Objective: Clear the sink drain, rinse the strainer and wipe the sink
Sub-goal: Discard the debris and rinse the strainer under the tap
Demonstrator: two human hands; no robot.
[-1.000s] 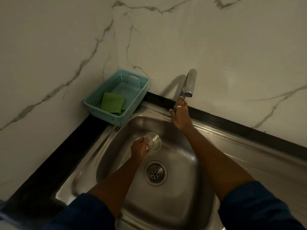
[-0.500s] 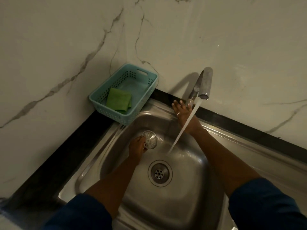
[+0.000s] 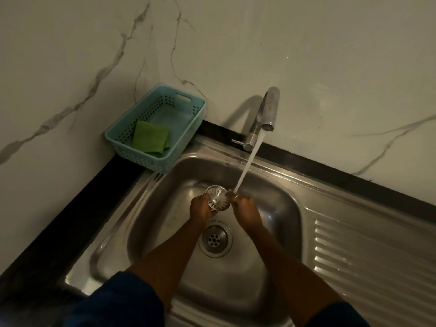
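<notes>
A round metal strainer (image 3: pixel 217 197) is held over the steel sink (image 3: pixel 278 208), above the open drain (image 3: pixel 215 239). My left hand (image 3: pixel 200 206) grips its left side. My right hand (image 3: pixel 243 208) closes on its right side. Water runs from the tap (image 3: pixel 266 114) in a slanting stream (image 3: pixel 247 166) and lands at the strainer's right edge, by my right fingers. A green cloth (image 3: pixel 151 138) lies folded in the blue basket (image 3: pixel 184 140) at the sink's back left corner.
A ribbed steel draining board (image 3: pixel 372 263) spreads to the right of the basin. A black counter strip (image 3: pixel 70 220) runs along the left and back, under marble wall panels. The tap's small lever (image 3: pixel 236 141) sticks out to the left.
My right hand has left the tap lever and come down onto the strainer. The water, off a second ago, now runs onto the strainer, which has moved under the stream.
</notes>
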